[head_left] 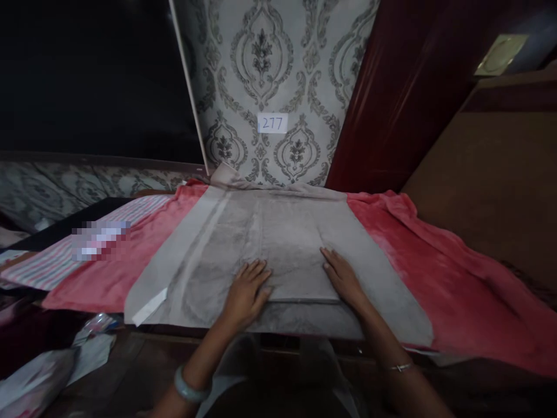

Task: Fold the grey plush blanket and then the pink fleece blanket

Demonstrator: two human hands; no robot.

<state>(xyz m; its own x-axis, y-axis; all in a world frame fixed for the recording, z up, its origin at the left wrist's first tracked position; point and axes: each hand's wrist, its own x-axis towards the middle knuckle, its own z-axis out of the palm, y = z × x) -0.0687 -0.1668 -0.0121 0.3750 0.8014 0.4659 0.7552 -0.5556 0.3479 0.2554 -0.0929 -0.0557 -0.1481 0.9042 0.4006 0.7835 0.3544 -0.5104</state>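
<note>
And there's the left hand pointing to one o'clock, right hand to eleven, both palms down on grey cloth, fingers extended, unclenched!

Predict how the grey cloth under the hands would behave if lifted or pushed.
The grey cloth would likely hang floppy when lifted, since its far edge bunches into soft folds. Pushed, it would probably wrinkle rather than slide stiffly, as creases run across it. Its matte, plush-looking surface suggests it isn't very slippery.

Thick pale bangle, left forearm; thin silvery bracelet, right forearm
</note>
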